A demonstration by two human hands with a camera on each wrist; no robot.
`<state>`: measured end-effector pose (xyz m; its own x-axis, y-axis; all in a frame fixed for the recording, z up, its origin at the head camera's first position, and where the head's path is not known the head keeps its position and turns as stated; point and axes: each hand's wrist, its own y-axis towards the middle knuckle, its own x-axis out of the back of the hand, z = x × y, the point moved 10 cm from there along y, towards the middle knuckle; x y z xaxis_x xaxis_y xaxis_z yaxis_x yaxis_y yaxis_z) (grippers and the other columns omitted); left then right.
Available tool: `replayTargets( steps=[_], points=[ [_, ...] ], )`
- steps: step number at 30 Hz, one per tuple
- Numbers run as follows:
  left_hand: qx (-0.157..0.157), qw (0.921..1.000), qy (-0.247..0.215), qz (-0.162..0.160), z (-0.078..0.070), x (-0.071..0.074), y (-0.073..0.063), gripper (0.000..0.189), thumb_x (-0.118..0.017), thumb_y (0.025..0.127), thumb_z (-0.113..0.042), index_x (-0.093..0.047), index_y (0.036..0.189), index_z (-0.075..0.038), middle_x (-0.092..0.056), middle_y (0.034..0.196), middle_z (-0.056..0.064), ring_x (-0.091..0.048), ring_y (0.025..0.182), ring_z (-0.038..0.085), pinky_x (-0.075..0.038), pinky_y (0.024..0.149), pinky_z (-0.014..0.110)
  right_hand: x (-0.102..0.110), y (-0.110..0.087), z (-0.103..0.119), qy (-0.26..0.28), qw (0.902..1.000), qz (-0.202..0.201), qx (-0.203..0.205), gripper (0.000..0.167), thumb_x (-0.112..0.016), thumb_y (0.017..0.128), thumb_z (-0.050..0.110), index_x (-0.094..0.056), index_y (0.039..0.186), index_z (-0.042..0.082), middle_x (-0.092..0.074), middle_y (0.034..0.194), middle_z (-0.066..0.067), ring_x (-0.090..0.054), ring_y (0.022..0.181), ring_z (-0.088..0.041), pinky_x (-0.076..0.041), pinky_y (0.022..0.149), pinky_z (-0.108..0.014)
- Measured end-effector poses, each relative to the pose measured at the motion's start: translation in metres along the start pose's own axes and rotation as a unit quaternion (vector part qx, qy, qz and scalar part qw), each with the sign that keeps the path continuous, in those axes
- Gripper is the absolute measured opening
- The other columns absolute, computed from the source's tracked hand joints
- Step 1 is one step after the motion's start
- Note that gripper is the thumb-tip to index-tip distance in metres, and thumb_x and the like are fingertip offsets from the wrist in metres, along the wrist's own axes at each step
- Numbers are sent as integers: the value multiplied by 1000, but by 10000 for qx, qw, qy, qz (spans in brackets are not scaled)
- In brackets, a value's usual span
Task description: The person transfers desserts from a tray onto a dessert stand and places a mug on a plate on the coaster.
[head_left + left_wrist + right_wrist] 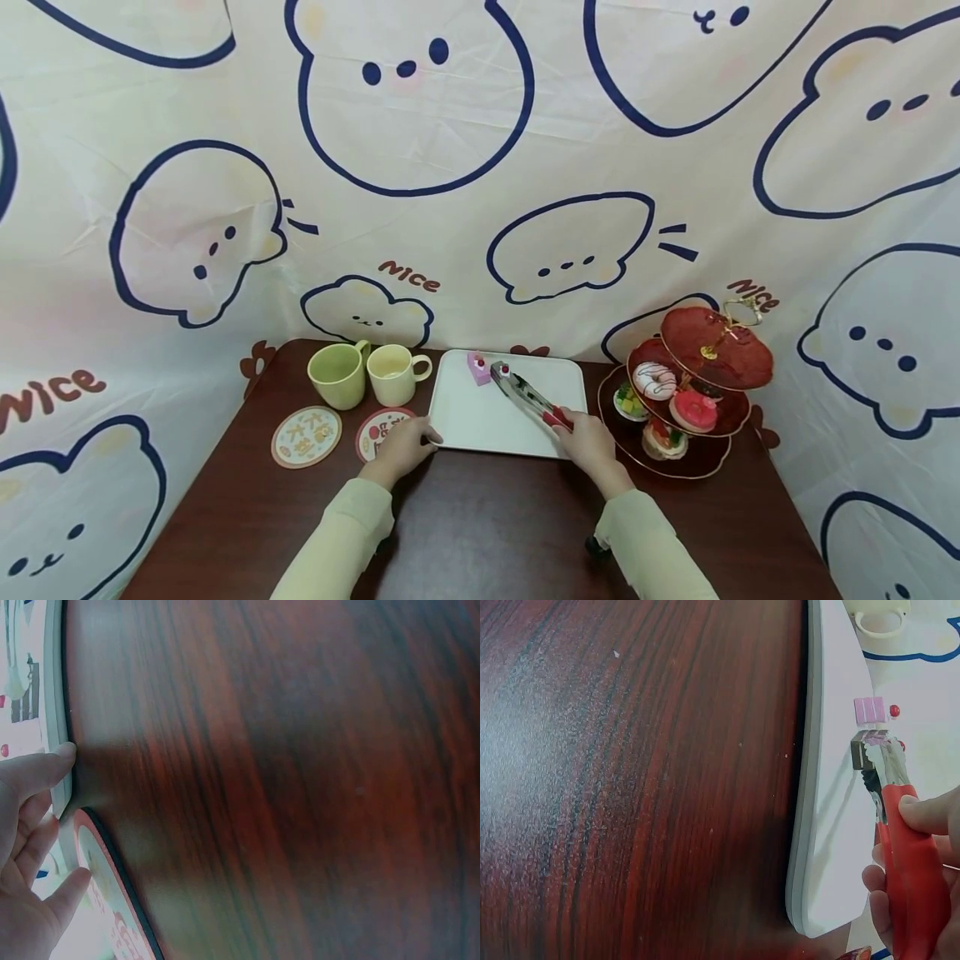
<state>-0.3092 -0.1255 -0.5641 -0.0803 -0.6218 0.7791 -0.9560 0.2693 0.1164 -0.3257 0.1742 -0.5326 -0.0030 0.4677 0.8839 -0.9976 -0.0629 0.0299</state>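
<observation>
A white tray (465,417) lies flat on the table. At its near left corner my left hand (407,448) holds the edge, thumb against the rim and fingers around the corner in the left wrist view. My right hand (588,442) grips red-handled metal tongs (528,396), slanted across the tray from the right. The tong tips are at a dark-sided toy cake slice (859,752) with a red berry on top, partly hidden by the metal. Beside it on the tray stands a pink toy cake slice (478,371) topped with a berry.
Left of the tray stand a green mug (336,377) and a cream mug (392,377). A round coaster (306,437) and a red-rimmed coaster (371,433) lie before them. On the right, a three-tier red stand (712,346) bears toy donuts and pastries.
</observation>
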Motion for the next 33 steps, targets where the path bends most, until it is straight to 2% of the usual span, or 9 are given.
replayTargets(
  steps=[15, 20, 25, 31, 33],
  points=[
    [20, 10000, 23, -24, 1, 1, -1, 9, -78, 82, 6, -79, 87, -2, -69, 120, 27, -63, 118, 42, -50, 101, 54, 5, -6, 2, -109, 9998, -5, 173, 43, -74, 95, 26, -70, 132, 5, -71, 120, -22, -69, 86, -32, -53, 65, -45],
    [5, 10000, -39, 1, -2, 1, -1, 8, -78, 83, 5, -79, 88, -2, -68, 122, 28, -63, 118, 43, -50, 101, 54, 12, -9, -3, -232, 9996, 24, 153, 43, -74, 94, 26, -70, 132, 6, -71, 119, -22, -65, 79, -28, -50, 62, -42],
    [15, 10000, -40, 17, -3, 2, -1, 9, -78, 83, 6, -79, 88, -2, -68, 122, 28, -63, 118, 42, -50, 100, 54, 22, -15, -7, -234, 9995, -16, 214, 44, -74, 94, 26, -69, 132, 5, -71, 116, -24, -61, 73, -25, -47, 59, -40],
    [-19, 10000, 64, 17, -3, 2, 0, 9, -78, 83, 5, -80, 87, -2, -69, 120, 27, -64, 118, 41, -50, 100, 53, 37, -26, -7, -322, 9983, -204, 442, 43, -75, 94, 23, -69, 131, 2, -70, 120, -25, -63, 77, -27, -53, 65, -46],
    [5, 10000, 52, 32, -2, 1, 0, 9, -78, 83, 5, -80, 87, -2, -69, 121, 27, -64, 118, 41, -50, 100, 53, 44, -31, -6, -348, 9977, -263, 519, 44, -76, 93, 23, -69, 131, 1, -70, 119, -24, -63, 76, -27, -53, 64, -46]
  ],
)
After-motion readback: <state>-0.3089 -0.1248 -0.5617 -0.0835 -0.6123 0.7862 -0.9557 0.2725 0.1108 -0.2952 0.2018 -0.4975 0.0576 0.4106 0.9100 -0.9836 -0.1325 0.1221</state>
